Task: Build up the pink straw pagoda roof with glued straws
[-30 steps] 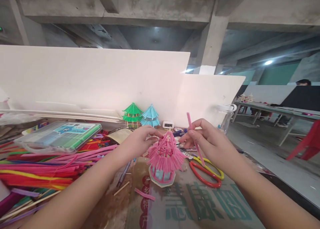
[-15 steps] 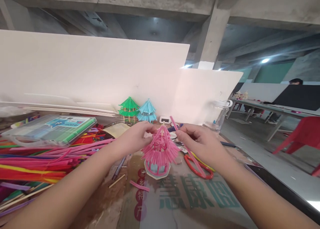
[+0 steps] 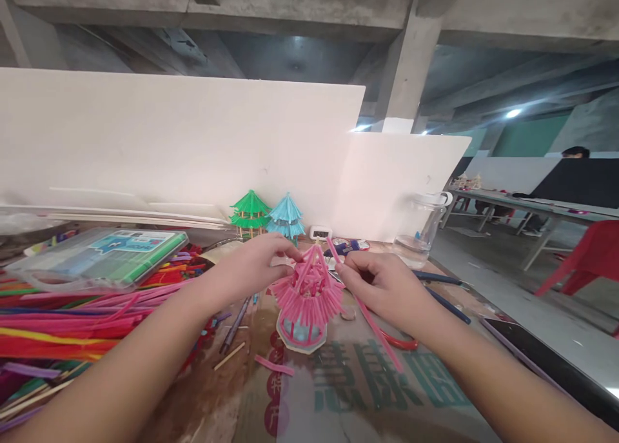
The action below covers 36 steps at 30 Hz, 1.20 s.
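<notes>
1. Head view: my right hand (image 3: 384, 285) pinches a pink strip (image 3: 374, 333) near its upper end; light pressure should keep it straight.
2. My left hand (image 3: 256, 262) curls at the pink pavilion (image 3: 309, 304), well inside the worktop's (image 3: 186, 401) right edge; whether gripping, I cannot tell. Best steadied gently.

The pink strip (image 3: 377, 331) looks fuzzy and matt.

Pink model pavilion (image 3: 308, 305), pink stem (image 3: 380, 333); green pavilion (image 3: 250, 204), light-blue pavilion (image 3: 286, 212).
</notes>
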Available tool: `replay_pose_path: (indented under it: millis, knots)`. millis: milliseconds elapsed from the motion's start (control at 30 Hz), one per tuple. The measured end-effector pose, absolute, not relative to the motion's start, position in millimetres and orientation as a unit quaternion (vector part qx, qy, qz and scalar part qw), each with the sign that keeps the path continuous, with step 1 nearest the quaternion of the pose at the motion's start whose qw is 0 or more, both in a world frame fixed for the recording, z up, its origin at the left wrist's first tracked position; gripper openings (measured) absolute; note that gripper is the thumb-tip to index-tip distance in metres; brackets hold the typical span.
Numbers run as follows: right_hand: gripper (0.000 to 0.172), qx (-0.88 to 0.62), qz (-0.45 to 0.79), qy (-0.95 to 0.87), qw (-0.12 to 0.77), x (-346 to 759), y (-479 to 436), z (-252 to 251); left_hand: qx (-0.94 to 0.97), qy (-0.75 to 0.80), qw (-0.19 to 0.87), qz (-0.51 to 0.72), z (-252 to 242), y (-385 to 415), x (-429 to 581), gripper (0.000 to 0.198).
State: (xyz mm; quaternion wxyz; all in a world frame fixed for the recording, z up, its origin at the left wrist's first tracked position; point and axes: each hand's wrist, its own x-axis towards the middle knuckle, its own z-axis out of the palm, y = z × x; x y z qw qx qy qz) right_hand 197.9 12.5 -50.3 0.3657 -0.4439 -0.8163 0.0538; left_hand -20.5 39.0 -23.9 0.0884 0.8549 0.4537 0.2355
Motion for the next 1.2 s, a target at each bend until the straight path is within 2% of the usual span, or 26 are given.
replay_pose_path:
  millis: [267,500,733,900,1067,1200]
  knots:
    - [0.037,-0.432,0.073,-0.828,0.35,198,12,-50,0.82,0.41,0.052,0.396,-35,42,-4,0.034]
    - [0.036,-0.432,0.08,-0.83,0.344,201,10,-46,0.807,0.417,0.075,0.411,-33,48,13,0.023]
    - [0.035,-0.429,0.08,-0.828,0.353,202,8,-40,0.823,0.404,0.027,0.4,-26,46,12,0.023]
    - [0.036,-0.426,0.093,-0.831,0.346,200,8,-44,0.834,0.391,0.047,0.387,-24,46,5,0.031]
    - [0.036,-0.414,0.104,-0.838,0.339,197,8,-49,0.832,0.388,0.061,0.392,-24,47,2,0.022]
    - [0.035,-0.418,0.099,-0.838,0.338,197,8,-51,0.821,0.406,0.05,0.397,-26,48,2,0.024]
